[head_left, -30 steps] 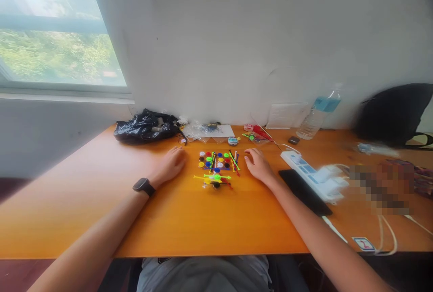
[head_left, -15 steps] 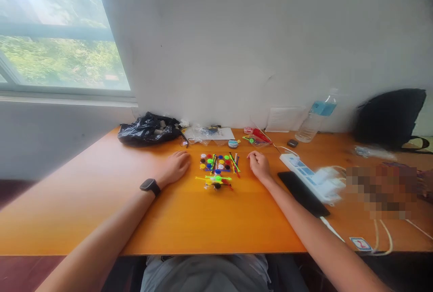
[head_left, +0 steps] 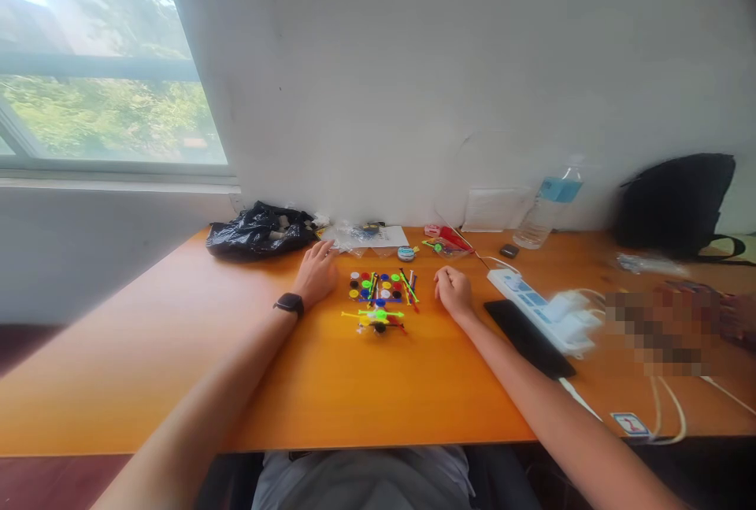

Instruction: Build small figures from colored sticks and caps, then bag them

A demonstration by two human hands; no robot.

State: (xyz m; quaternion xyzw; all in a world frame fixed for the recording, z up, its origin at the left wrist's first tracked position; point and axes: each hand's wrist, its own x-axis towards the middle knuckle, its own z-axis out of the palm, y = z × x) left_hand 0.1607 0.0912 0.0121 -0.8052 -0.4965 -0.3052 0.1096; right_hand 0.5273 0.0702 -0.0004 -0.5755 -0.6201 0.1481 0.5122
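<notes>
My left hand [head_left: 317, 270], with a dark watch [head_left: 289, 303] on its wrist, rests on the table left of the small plastic pieces. Its fingers stretch forward and hold nothing. On the other side, my right hand [head_left: 453, 290] lies curled on the tabletop; nothing shows in it. Between them sit rows of coloured round discs [head_left: 354, 285], with thin coloured rods [head_left: 409, 288] lying across and beside them. Nearer to me is a cluster of joined rods and discs [head_left: 378, 319] in green, yellow, red and black. Neither hand touches these pieces.
Right of my right forearm lie a black phone [head_left: 528, 337] and a white power strip [head_left: 525, 297] with plugs and cables. Along the wall are a black plastic bag [head_left: 260, 230], a round tin [head_left: 406, 253], a clear bottle [head_left: 546, 207] and a black backpack [head_left: 676, 203].
My left hand has moved forward and slightly right, its fingers now pointing more toward the wall. My right hand and the plastic pieces stay where they were.
</notes>
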